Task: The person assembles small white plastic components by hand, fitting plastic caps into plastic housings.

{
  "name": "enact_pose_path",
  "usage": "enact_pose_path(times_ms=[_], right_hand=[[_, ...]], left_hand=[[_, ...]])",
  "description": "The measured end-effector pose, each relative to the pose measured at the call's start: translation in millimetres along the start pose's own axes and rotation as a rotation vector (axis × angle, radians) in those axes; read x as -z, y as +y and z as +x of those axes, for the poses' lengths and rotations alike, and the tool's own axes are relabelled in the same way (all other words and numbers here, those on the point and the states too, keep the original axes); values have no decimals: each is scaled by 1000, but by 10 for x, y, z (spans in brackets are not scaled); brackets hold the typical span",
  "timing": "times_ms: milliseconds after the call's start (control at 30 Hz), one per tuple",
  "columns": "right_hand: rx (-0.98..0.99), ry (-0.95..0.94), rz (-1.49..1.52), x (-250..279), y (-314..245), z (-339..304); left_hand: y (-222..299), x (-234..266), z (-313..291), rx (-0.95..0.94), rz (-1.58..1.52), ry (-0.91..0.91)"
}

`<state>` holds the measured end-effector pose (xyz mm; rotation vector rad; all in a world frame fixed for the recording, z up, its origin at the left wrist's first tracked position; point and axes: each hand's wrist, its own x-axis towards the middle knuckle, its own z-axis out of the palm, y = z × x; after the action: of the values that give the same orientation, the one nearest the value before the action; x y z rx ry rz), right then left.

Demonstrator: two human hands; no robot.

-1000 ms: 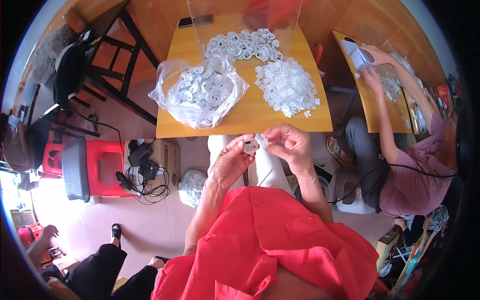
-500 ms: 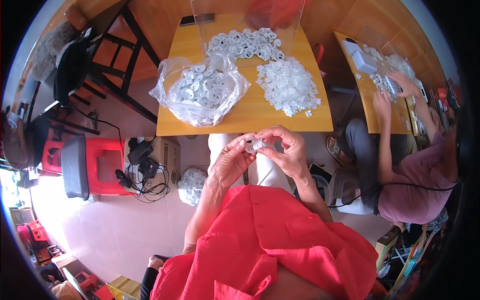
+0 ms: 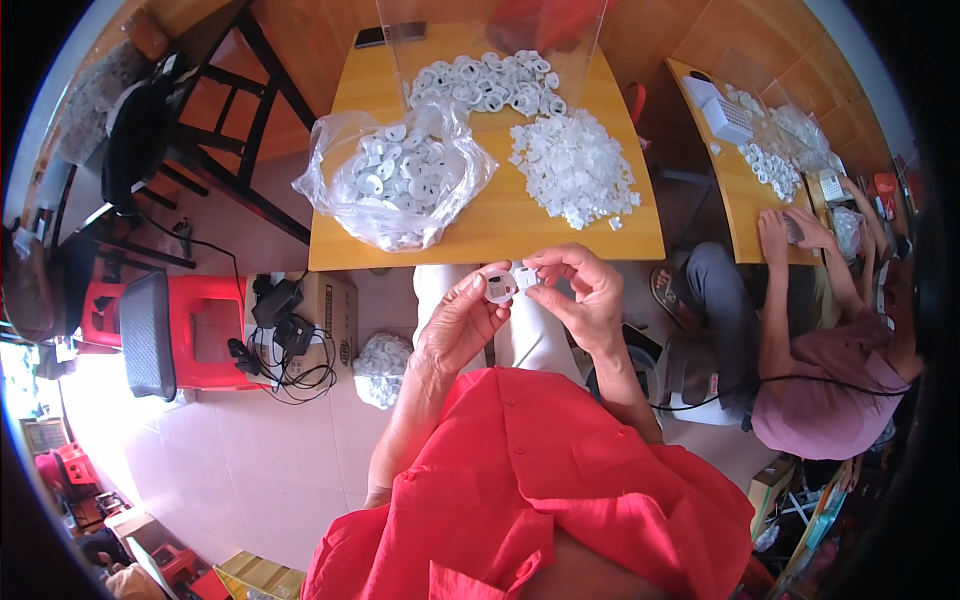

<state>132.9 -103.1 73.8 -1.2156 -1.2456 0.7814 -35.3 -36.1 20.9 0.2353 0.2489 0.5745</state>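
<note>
My left hand (image 3: 462,318) pinches a round white plastic piece (image 3: 499,287) with a dark opening in it, just off the table's near edge. Close beside it, my right hand (image 3: 583,296) grips a small whitish translucent plastic piece (image 3: 524,277) between thumb and fingers. The two pieces look very near each other; whether they touch I cannot tell. Ahead on the wooden table (image 3: 480,244), an open clear plastic bag (image 3: 325,195) holds many round white pieces (image 3: 398,178). Right of it lies a heap of small translucent pieces (image 3: 575,168). Farther back is a pile of white ring-like parts (image 3: 485,82).
A clear upright panel (image 3: 440,45) stands at the table's back, near a dark phone (image 3: 390,34). Leftward are a red stool (image 3: 210,330) and a carton with black cables (image 3: 300,350). At right, a co-worker (image 3: 830,385) sits at another table (image 3: 740,200).
My right hand has drawn slightly right, parting the small piece from the round one, which now shows its face. The co-worker's hands have moved nearer to that person's body.
</note>
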Motion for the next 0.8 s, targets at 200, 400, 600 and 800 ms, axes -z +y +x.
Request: enact_pose_path(times_ms=[200,400,600,800], right_hand=[[-16,38,78,4,22,3],[-31,6,43,-64,-15,6],[97,-28,-123,-205,-89,42],[153,-32,-213,-248,-149,57]], left_hand=[[10,7,-1,-2,19,10],[1,19,-11,-3,13,4],[-22,126,8,-26,58,13],[-45,110,-4,-42,84,36]])
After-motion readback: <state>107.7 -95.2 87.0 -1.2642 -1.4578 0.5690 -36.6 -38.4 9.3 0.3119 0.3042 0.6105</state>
